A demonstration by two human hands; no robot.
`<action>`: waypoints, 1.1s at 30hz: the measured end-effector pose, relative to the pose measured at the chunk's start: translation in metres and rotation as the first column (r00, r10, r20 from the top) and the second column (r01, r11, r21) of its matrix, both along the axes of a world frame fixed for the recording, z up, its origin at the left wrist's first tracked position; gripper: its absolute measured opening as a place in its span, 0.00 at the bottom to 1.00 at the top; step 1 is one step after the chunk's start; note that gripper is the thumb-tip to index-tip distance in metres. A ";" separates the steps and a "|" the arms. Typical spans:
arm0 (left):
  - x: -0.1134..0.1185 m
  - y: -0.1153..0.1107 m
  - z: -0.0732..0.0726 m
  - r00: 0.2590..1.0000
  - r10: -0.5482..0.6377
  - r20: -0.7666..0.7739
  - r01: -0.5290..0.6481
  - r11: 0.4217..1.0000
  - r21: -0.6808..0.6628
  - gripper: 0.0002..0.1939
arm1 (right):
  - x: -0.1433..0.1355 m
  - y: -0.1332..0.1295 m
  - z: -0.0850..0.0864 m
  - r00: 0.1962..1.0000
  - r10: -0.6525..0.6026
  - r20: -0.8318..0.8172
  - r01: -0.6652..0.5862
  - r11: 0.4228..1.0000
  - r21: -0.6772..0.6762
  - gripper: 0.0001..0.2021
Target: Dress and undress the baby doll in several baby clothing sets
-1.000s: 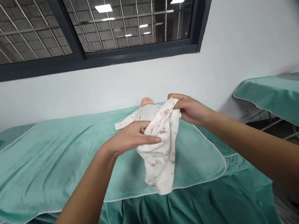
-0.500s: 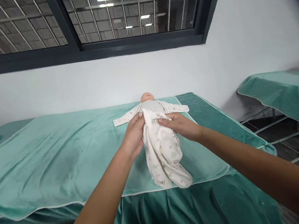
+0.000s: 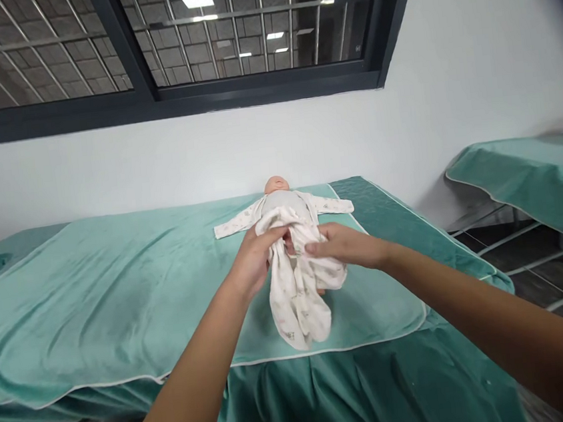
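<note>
A baby doll (image 3: 277,184) lies on its back on the green bed cover, head toward the wall, in a pale top whose printed sleeves spread to both sides. Over its lower body, white printed baby pants (image 3: 298,303) hang bunched, legs toward me. My left hand (image 3: 256,257) grips the left side of the bunched waist, thumb on top. On the right side, my right hand (image 3: 342,243) pinches the same cloth between thumb and fingers. A bit of the doll's skin shows below the cloth; most of its legs are hidden.
The light green cover (image 3: 119,295) lies over a darker green sheet (image 3: 371,389) that hangs down the bed's front. At the right stands another green-covered bed (image 3: 534,177) with a metal frame. A white wall (image 3: 155,160) and a barred window rise behind.
The pants have been gathered up and bunched, their lower ends now higher and further left. My right hand has shifted slightly right and down. Both hands still hold the cloth.
</note>
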State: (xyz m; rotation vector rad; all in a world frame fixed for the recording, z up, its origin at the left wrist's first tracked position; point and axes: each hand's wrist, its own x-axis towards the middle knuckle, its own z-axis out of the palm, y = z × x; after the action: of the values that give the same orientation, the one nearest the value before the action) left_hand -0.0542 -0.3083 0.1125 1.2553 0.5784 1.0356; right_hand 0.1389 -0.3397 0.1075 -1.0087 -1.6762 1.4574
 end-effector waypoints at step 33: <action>-0.001 -0.016 -0.036 0.971 -0.234 0.045 0.236 0.914 -0.330 0.28 | -0.003 0.004 -0.013 0.894 -0.247 -0.374 0.257 0.966 -0.024 0.20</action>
State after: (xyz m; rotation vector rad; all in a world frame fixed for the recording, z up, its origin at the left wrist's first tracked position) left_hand -0.0548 -0.3247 0.0765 0.9926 0.5574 0.7036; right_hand 0.1360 -0.3359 0.0942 -0.8342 -1.2366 1.3503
